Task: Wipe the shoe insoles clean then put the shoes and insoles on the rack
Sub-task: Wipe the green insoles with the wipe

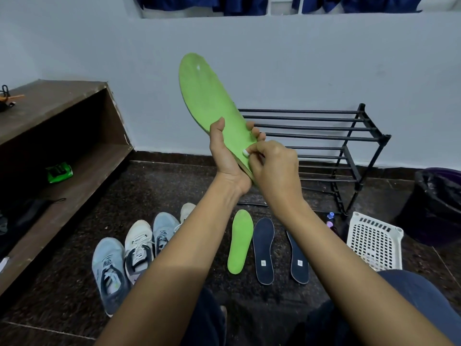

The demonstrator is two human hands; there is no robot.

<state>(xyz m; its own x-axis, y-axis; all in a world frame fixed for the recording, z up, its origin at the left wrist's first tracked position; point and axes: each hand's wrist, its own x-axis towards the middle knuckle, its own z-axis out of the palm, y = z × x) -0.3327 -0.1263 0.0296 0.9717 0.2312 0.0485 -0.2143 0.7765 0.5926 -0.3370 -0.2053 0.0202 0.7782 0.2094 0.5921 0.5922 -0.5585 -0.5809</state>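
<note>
My left hand [225, 153] grips the green insole [209, 96] by its heel, fingers curled round; my right hand [273, 166] pinches a small white bit [245, 153] on it.

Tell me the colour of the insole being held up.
The insole is bright green with slightly grubby, worn patches; the head view shows it best.

Rack [324, 136] top bars open; shoes [139, 250], insoles [262, 248] crowd floor.
</note>
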